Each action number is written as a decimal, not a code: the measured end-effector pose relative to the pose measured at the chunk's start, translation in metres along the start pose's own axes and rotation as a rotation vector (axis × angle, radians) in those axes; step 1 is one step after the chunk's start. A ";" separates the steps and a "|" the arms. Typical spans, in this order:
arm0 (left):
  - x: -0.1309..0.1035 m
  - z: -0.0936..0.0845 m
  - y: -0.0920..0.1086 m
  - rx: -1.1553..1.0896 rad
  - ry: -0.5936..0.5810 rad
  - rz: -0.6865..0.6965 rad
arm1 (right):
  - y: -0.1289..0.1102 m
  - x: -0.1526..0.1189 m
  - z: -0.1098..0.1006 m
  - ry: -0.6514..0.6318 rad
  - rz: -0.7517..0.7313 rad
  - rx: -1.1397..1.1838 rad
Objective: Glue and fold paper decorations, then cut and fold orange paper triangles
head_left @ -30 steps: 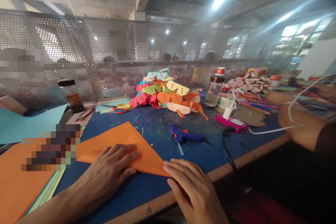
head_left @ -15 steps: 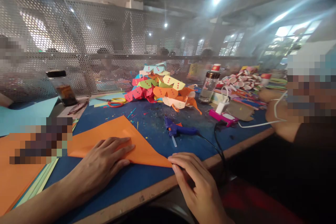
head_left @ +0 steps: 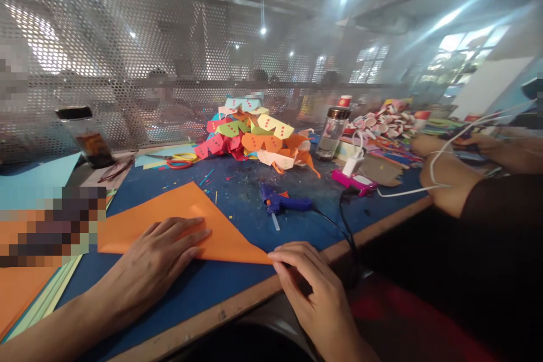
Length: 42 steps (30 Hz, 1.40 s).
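A folded sheet of orange paper [head_left: 169,209] lies on the blue tabletop in front of me. My left hand [head_left: 163,254] rests flat on it, fingers stretched out and pressing near its lower edge. At the paper's pointed right corner, my right hand [head_left: 311,288] pinches the tip between thumb and fingers. Beyond the paper lies a blue glue gun [head_left: 284,202], its clear glue stick poking out toward me.
Folded coloured paper pieces [head_left: 254,136] are heaped at the back. Scissors [head_left: 180,160], a jar of dark liquid [head_left: 91,138], a clear bottle [head_left: 331,133] and a magenta power strip [head_left: 354,181] stand around. Coloured sheets [head_left: 46,305] are stacked left; a co-worker's arm [head_left: 449,181] is at right.
The view has shifted slightly, so things appear a little further left. Both hands keep their places on the orange paper. The co-worker at right has leaned back, and more hands show there.
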<state>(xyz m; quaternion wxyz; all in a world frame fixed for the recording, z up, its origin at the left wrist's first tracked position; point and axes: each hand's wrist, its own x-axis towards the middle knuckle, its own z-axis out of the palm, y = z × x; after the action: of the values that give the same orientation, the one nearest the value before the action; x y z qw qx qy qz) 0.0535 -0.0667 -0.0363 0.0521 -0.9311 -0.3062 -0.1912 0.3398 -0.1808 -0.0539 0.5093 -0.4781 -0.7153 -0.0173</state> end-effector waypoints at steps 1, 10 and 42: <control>0.000 0.000 0.000 -0.003 0.004 0.000 | -0.001 0.000 -0.001 -0.004 0.002 0.009; -0.002 0.003 -0.001 -0.025 0.011 0.000 | -0.004 0.003 -0.001 0.025 0.011 0.024; 0.003 -0.002 0.005 -0.012 0.012 0.030 | -0.001 -0.002 -0.004 0.023 -0.089 0.029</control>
<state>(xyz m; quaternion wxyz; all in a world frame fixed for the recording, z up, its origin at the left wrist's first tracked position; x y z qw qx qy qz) 0.0580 -0.0696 -0.0334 0.0511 -0.9347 -0.2908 -0.1977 0.3418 -0.1844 -0.0532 0.5231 -0.4382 -0.7302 -0.0349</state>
